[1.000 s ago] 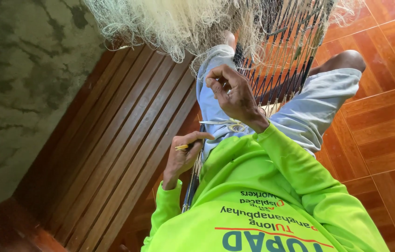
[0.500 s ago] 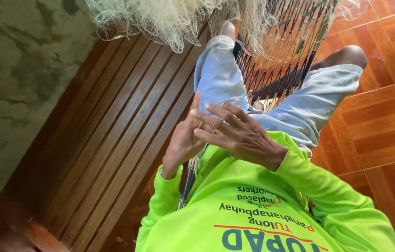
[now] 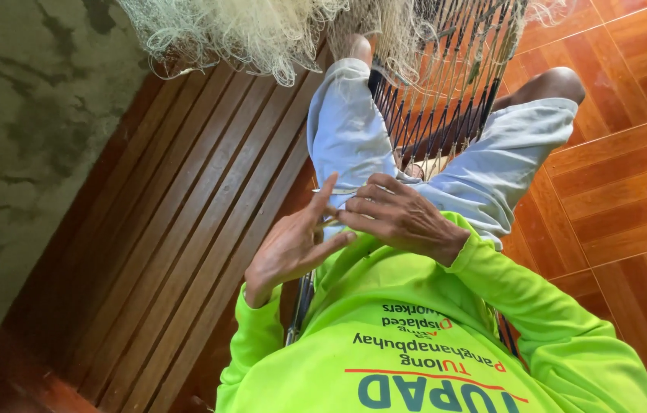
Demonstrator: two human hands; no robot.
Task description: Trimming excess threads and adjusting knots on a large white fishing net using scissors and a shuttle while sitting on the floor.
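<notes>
My left hand (image 3: 293,248) is raised in front of my chest with thumb and fingers spread, palm turned toward my right hand. My right hand (image 3: 404,218) lies just beside it, fingers bent, fingertips pressed against the left palm. A small yellow netting needle (image 3: 329,222) shows between those fingertips and the palm. Pale twine (image 3: 354,188) runs across my thigh just above the hands. A fishing net (image 3: 446,84) with dark cords hangs between my knees, and a pale tangled heap of net (image 3: 247,30) lies at the top.
I sit on a dark slatted wooden bench (image 3: 178,245) in light blue shorts (image 3: 346,130) and a neon green long-sleeved shirt (image 3: 415,336). Orange-brown floor tiles (image 3: 622,183) lie to the right. A mottled concrete surface (image 3: 25,130) fills the left.
My right hand came down from a raised position above my lap to meet my left hand. My left hand rose and spread its fingers.
</notes>
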